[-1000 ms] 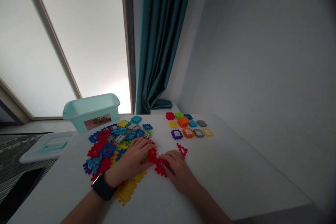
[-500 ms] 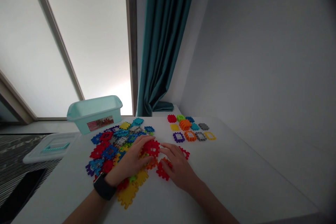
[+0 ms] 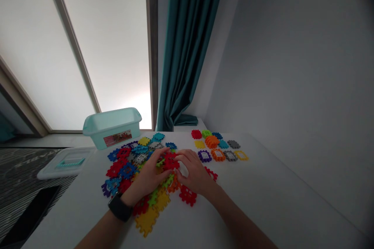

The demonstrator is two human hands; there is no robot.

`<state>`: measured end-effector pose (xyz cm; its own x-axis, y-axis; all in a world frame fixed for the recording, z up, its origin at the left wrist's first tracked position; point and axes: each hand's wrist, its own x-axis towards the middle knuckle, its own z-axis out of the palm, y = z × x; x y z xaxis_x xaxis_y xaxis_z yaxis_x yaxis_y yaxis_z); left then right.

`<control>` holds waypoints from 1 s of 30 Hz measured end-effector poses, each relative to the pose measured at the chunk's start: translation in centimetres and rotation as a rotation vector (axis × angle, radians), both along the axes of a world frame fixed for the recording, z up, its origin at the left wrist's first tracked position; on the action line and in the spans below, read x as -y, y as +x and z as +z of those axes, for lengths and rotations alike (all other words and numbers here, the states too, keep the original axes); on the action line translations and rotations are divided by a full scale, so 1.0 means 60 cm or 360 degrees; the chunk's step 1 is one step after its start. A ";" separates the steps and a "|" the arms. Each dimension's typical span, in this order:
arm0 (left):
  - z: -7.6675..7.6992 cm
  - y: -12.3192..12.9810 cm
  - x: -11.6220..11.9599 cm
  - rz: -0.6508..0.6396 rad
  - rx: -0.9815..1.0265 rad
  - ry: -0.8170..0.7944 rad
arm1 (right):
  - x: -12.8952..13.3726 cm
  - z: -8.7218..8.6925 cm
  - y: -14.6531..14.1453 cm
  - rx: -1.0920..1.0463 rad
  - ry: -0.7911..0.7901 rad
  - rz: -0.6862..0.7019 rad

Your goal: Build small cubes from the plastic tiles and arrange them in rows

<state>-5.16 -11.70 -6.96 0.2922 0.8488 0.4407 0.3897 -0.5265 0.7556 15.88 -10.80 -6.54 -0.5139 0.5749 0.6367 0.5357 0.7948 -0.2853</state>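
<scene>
- Right in the middle of the action: the left hand (image 3: 150, 177) and the right hand (image 3: 194, 171) sit close together over a red waffle-block tile (image 3: 171, 163), low over the desk (image 3: 280, 198).
- Left hand: fingers curled and reaching across the tile's left side, a black smartwatch (image 3: 119, 207) on the wrist.
- Right hand: fingers slightly spread and arched, fingertips at the tile's right side. Is either hand truly gripping it? Can't tell from here!
- The red tile sits between the hands, at the front right edge of a big heap of multicoloured tiles (image 3: 128, 167) in red, blue, teal, purple and yellow.
- Just below the hands, a green tile (image 3: 168, 181) and an orange tile (image 3: 174, 184) lie beside each other.
- Nearer the person, a yellow tile (image 3: 147, 221) lies at the heap's front edge, with a red window tile (image 3: 187, 195) off to its right.
- Further right, a neat group of separate tiles (image 3: 217, 146) is laid out in rows.
- Behind the heap stands a mint plastic bin (image 3: 112, 127), and its lid (image 3: 66, 168) lies at the desk's left edge.
- Behind it all, a teal curtain (image 3: 187, 54) hangs beside a bright window (image 3: 113, 46).
</scene>
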 end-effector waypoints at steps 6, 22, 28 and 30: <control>-0.016 0.008 -0.001 0.0042 -0.0194 0.0184 | 0.019 -0.026 0.007 -0.0134 -0.0037 -0.0078; -0.022 -0.002 -0.004 0.0169 -0.0475 0.0384 | 0.027 -0.031 0.015 -0.0313 -0.0103 -0.0146; -0.028 -0.003 -0.005 0.0181 -0.0538 0.0426 | 0.027 -0.029 0.017 -0.0262 -0.0029 -0.0134; -0.028 -0.003 -0.007 0.0181 -0.0535 0.0436 | 0.028 -0.029 0.017 -0.0238 0.0013 -0.0118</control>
<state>-5.36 -11.30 -8.67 0.3691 0.7490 0.5503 0.6567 -0.6292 0.4158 16.88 -12.46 -8.26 -0.3695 0.6024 0.7075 0.5449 0.7573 -0.3601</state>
